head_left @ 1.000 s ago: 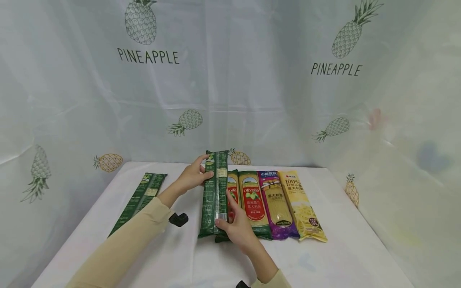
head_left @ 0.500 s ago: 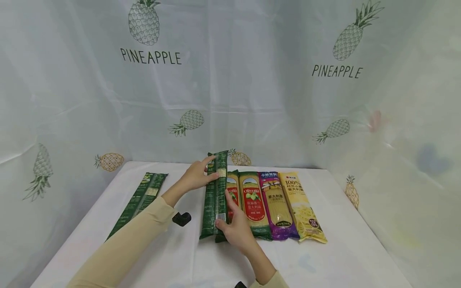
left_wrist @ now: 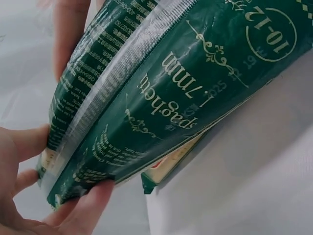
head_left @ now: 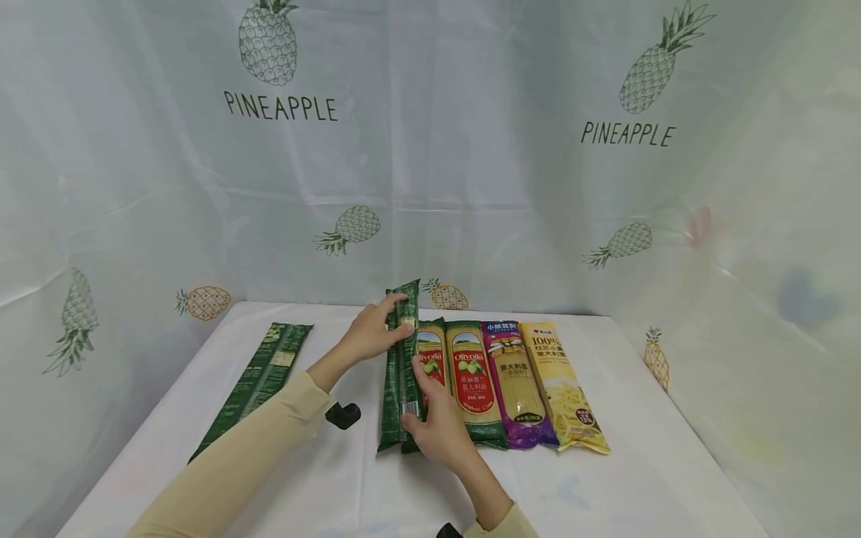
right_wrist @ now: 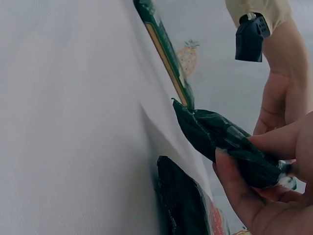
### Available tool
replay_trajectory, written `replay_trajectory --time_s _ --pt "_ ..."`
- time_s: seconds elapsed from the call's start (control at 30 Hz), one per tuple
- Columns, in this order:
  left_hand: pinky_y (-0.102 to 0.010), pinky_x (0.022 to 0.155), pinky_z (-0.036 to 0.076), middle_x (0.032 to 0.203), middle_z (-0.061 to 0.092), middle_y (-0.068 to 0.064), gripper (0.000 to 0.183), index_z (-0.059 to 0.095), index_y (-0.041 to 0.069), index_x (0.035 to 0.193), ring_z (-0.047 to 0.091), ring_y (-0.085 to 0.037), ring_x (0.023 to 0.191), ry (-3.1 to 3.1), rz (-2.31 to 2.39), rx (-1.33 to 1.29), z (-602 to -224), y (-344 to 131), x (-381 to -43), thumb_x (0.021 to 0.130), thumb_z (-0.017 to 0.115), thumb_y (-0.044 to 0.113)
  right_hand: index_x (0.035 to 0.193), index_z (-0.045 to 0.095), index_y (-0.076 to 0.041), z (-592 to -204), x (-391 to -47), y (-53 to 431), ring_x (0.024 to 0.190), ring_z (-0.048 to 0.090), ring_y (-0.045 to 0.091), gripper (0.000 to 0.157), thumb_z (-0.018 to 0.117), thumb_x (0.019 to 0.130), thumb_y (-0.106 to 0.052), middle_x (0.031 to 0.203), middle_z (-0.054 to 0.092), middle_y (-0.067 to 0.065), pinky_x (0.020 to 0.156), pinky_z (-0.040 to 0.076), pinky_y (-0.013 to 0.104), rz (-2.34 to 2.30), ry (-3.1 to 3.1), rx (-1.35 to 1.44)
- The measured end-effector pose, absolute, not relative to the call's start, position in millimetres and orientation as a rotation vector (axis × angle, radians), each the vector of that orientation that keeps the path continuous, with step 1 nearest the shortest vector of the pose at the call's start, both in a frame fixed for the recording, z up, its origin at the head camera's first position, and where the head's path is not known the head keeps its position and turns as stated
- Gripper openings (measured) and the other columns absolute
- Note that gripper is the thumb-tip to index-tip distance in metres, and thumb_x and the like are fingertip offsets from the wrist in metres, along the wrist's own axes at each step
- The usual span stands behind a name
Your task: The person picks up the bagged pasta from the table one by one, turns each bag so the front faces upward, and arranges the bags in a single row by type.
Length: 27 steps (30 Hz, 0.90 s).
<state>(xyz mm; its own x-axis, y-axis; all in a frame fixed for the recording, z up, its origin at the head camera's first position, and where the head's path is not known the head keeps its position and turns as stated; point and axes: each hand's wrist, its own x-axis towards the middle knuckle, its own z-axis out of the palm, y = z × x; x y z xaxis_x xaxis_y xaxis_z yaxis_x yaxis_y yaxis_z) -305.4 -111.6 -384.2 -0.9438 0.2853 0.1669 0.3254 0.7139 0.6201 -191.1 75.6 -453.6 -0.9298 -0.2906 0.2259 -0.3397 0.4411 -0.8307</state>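
A green spaghetti packet (head_left: 398, 381) is held up by both hands, its printed back turned toward me and tilted sideways. The left hand (head_left: 371, 330) grips it near the top end. The right hand (head_left: 440, 427) holds its lower right edge, thumb on the near face; the right wrist view shows the right hand (right_wrist: 274, 181) pinching the packet (right_wrist: 215, 129) near an end. Large "spaghetti 1.7mm" lettering marks the packet (left_wrist: 161, 98) in the left wrist view. Directly to its right lies a green packet with a red label (head_left: 432, 350), partly covered by the held packet and right hand.
Another green and red packet (head_left: 474, 373), a purple noodle packet (head_left: 516, 373) and a yellow one (head_left: 565, 385) continue the row rightward. A separate green packet (head_left: 258, 381) lies slanted at left, back side up. A pineapple-print curtain (head_left: 457, 172) hangs behind the white table (head_left: 646, 463).
The held spaghetti packet has turned about its length, so its back shows narrower. The left hand has shifted slightly right with it, while the right hand stays nearly in place. The other packets are unmoved.
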Motion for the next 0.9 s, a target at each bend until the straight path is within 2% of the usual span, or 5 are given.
replay_trajectory --time_s 0.23,0.37,0.5,0.67,0.9 --pt "-0.054 0.085 0.057 0.149 0.057 -0.026 0.066 0.043 0.019 0.163 0.062 -0.042 0.123 -2.82 -1.157 -0.442 -380.9 -110.3 -303.6 0.103 0.071 0.022 0.17 0.03 -0.022 -453.0 -190.3 75.0 0.127 0.06 0.032 0.092 0.082 0.095 -0.013 0.156 0.053 0.015 0.097 0.057 0.05 1.567 -2.619 0.588" --pt "-0.039 0.068 0.051 0.146 0.058 -0.025 0.064 0.045 0.02 0.162 0.065 -0.03 0.092 -2.816 -1.202 -0.419 -381.4 -109.6 -305.0 0.102 0.068 0.016 0.173 0.019 -0.024 -451.7 -189.9 74.2 0.111 0.061 0.025 0.097 0.08 0.097 -0.022 0.142 0.059 0.014 0.091 0.059 0.044 1.921 -2.611 0.462" --pt "-0.034 0.059 0.044 0.145 0.056 -0.025 0.064 0.043 0.023 0.163 0.05 -0.02 0.063 -2.812 -1.294 -0.384 -382.7 -111.2 -306.6 0.104 0.064 0.014 0.173 0.01 -0.027 -449.1 -189.1 77.6 0.131 0.051 0.034 0.093 0.071 0.103 -0.034 0.153 0.046 0.022 0.109 0.047 0.06 2.396 -2.518 0.271" --pt "-0.036 0.064 0.046 0.143 0.055 -0.023 0.063 0.04 0.025 0.164 0.054 -0.022 0.075 -2.79 -1.388 -0.337 -381.3 -114.3 -306.2 0.105 0.063 0.015 0.173 0.014 -0.033 -450.1 -191.1 81.3 0.146 0.035 0.039 0.08 0.061 0.108 -0.036 0.17 0.023 0.022 0.113 0.04 0.06 2.608 -2.402 0.241" --pt "-0.041 0.073 0.05 0.141 0.055 -0.022 0.064 0.036 0.027 0.165 0.062 -0.032 0.1 -2.817 -1.405 -0.361 -379.1 -115.1 -305.5 0.107 0.062 0.02 0.171 0.024 -0.033 -458.0 -194.0 77.7 0.128 0.056 0.033 0.081 0.07 0.104 -0.027 0.152 0.049 0.02 0.103 0.052 0.065 2.481 -2.363 0.266"
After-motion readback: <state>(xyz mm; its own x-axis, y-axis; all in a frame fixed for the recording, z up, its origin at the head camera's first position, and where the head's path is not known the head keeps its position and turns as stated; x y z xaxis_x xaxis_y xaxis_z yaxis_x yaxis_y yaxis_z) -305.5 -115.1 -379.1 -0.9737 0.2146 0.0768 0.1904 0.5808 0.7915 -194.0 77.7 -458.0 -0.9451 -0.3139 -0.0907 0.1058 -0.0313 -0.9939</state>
